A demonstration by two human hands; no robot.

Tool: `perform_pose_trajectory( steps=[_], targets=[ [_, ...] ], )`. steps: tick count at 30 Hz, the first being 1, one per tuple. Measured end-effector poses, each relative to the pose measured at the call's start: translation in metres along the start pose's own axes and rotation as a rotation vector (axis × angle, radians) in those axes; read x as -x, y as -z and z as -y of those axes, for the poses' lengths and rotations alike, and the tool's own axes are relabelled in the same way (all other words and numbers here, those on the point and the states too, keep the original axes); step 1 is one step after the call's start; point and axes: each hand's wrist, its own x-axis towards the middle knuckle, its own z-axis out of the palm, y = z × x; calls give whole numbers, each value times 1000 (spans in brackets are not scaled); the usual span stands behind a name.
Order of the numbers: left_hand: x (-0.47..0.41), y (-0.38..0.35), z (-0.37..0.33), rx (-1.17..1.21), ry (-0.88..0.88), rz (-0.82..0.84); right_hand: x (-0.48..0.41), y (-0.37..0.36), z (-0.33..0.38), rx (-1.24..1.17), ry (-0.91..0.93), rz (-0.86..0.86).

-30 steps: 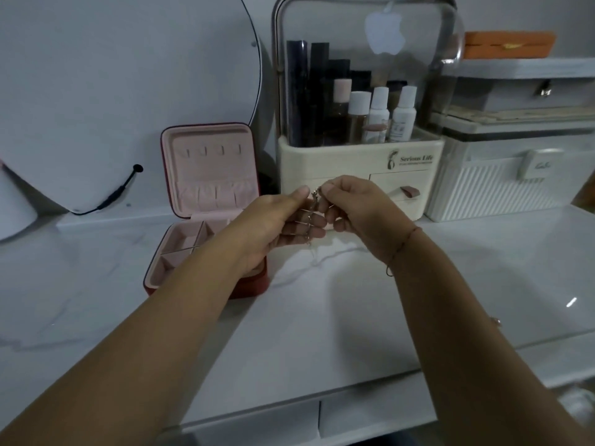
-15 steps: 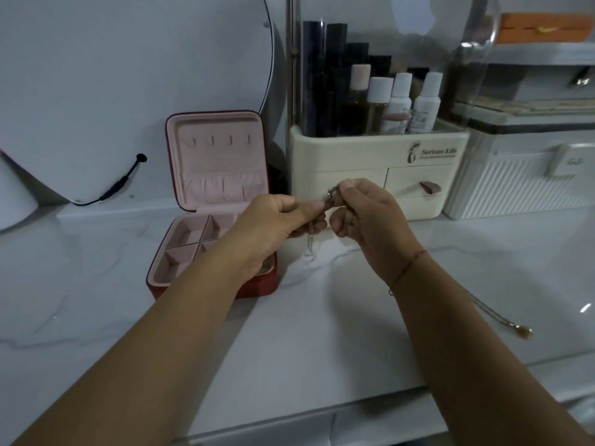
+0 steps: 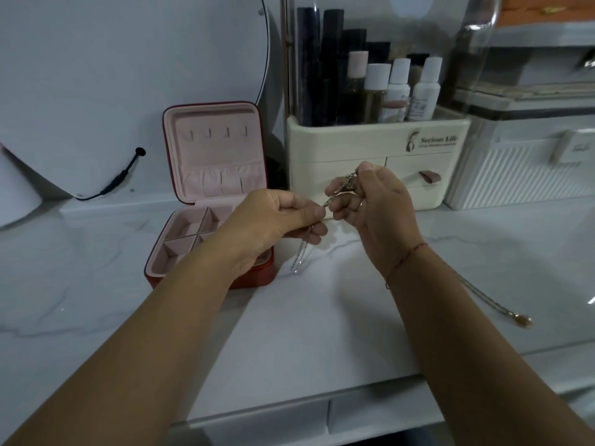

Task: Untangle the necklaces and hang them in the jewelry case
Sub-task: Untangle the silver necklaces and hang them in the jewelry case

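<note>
**Clerk:** Entry one: what is obscured?

**Me:** The necklaces (image 3: pixel 347 185) form a small silvery knot with links too fine to count. I cannot tell how many chains run through it. Part of it sits hidden inside my right hand (image 3: pixel 378 206), whose thumb and curled fingers pinch the knot. My left hand (image 3: pixel 273 220) pinches the strand just left of that, thumb against forefinger. A doubled silver loop (image 3: pixel 297 259) hangs below those fingers. I cannot tell whether its end touches the table (image 3: pixel 306 317).

**Clerk:** Entry two: the case?

**Me:** The jewelry case (image 3: pixel 212 156) stands behind and left of my left fingers, its near corner covered by that wrist. It is a rounded square, red outside with a soft pink lining. The lid is upright, with four small hooks and a gathered pocket. The tray has squared compartments.

**Clerk:** Remainder?

**Me:** A thin pendant chain (image 3: pixel 518 319) lies on the white marbled top, right of my right forearm, its upper end hidden behind the arm. A cream plastic organizer (image 3: pixel 370 146) stands beyond my right fingers, its clear hood cut off above.
</note>
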Motion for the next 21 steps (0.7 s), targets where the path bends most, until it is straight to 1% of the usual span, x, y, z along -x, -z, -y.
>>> perform_pose_trajectory(
  steps=[4,7,10,12,15,18,21],
  targets=[
    [0,-1,1,-34,-5,8,0,1,0,-51,-54,-6],
    [0,-1,1,-31,-15,-21,-1,2,-1,-123,-182,-29],
    [-1,-1,2,-10,-22,-52,-1,3,-3,-103,-290,3],
    [-1,-1,2,-22,-34,-79,0,4,-5,-29,-297,73],
    [-1,-2,3,-86,-58,-125,0,5,-8,40,-258,178],
    [-2,0,4,-173,-117,-188,-1,6,-11,101,-245,275],
    [-2,2,3,-147,-140,-205,0,5,-14,185,-243,325]
  ],
)
